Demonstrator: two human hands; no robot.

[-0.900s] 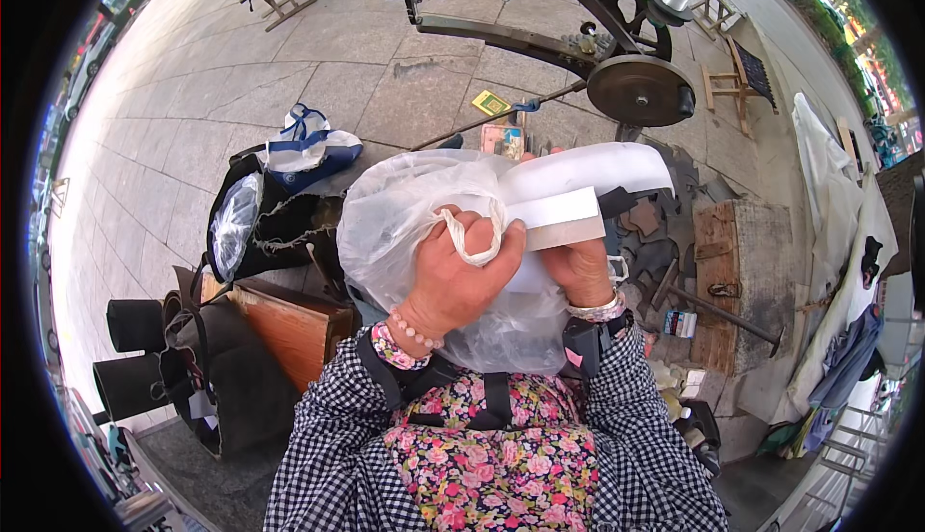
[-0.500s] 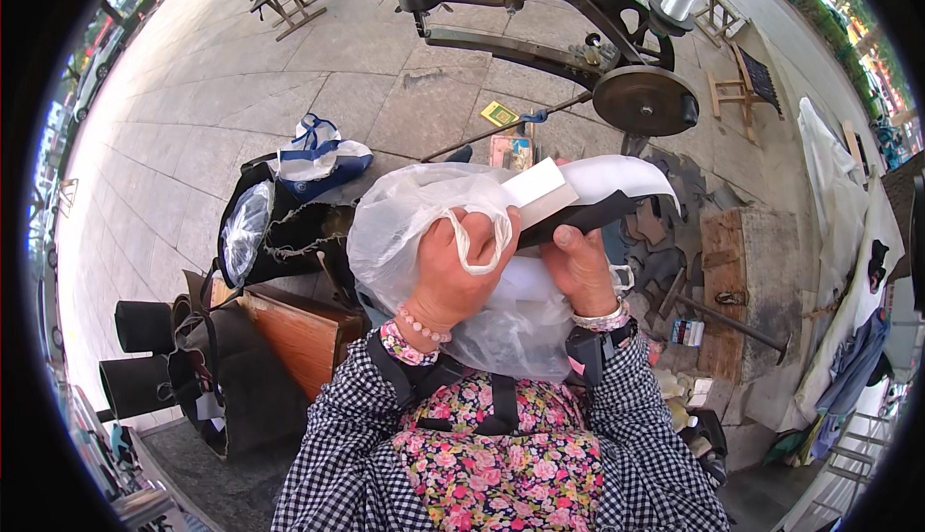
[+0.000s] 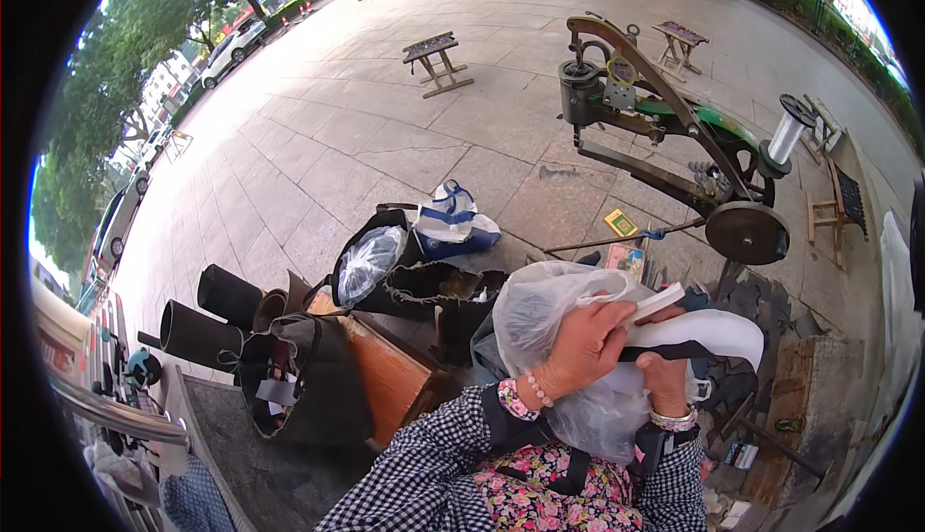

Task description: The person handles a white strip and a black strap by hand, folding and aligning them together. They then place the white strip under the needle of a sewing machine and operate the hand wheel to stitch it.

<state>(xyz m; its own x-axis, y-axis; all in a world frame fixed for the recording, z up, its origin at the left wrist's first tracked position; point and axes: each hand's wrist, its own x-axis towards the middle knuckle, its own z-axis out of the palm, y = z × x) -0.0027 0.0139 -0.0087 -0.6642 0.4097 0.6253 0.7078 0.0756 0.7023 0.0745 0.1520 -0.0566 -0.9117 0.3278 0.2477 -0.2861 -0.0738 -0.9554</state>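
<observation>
Paved ground (image 3: pixel 385 137) outdoors, green-and-black machine (image 3: pixel 692 127) beyond. Left hand (image 3: pixel 583 344) clutches a plastic bag (image 3: pixel 530 301) and pale strip (image 3: pixel 661 302); right hand (image 3: pixel 665 383) pinches a white-and-black sheet (image 3: pixel 718 330) beside them. Gathering pieces together, I'd judge; next move calls for firm pinches on thin layers.

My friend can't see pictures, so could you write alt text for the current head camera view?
A person's left hand holds a translucent plastic bag while the right hand grips a curved white sheet with black material against it. Beyond them, a black and green machine stands on paving; an orange-brown wooden box and a dark bag sit to the left.
</observation>
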